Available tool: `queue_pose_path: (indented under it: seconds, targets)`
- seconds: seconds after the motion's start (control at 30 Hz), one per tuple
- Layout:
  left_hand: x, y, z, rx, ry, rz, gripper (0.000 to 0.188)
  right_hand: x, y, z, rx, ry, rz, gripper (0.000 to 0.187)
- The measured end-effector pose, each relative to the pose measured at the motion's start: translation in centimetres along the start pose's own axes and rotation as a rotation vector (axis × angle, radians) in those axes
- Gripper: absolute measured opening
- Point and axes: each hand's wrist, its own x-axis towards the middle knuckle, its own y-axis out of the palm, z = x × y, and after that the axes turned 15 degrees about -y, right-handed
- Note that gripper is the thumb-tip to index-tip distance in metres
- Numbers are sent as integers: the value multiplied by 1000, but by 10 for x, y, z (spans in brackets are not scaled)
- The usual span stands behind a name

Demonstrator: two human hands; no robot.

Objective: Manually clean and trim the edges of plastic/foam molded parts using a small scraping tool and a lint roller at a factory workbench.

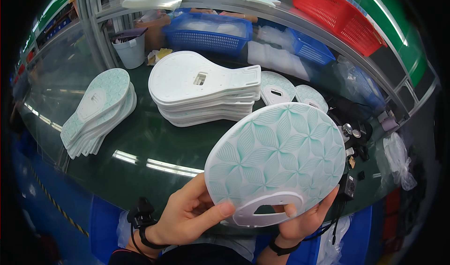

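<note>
I hold a rounded white plastic panel (276, 148) with a teal leaf pattern, tilted up above the near side of the table. My left hand (194, 216) grips its lower left edge, thumb on the patterned face. At the lower right, my right hand (304, 220) supports it from behind, and a fingertip shows at the oblong cutout. Behind the panel stands a stack of white paddle-shaped panels (176, 80), plain side up. Further left lies a fanned stack of patterned panels (105, 94). Two patterned pieces, one a round-ended panel (274, 81), are partly hidden behind the held one.
Along the back are a blue basket (206, 35), a pale bucket (130, 52) and white foam sheets (276, 59). A red basket (337, 16) rests on the upper rail. At right lie a black adapter (347, 187), cables and clear plastic bags (398, 159).
</note>
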Motion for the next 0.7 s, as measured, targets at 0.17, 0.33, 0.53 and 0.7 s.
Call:
queue_pose_path:
  seconds: [0.17,0.33,0.53,0.7]
  targets:
    - [-7,-1,3,-26,70,27,41,-5,4,-3,45,-37,-163,61]
    - [-8,-6,12,-76,96,-17,40,-10,1,-3,-57,-158,-197,61]
    - [-12,-10,15,-120,65,-77,44,-12,1,-5,-89,-166,-178,60]
    - [-10,-7,19,-154,126,-89,45,-11,-23,1,-64,-147,107,62]
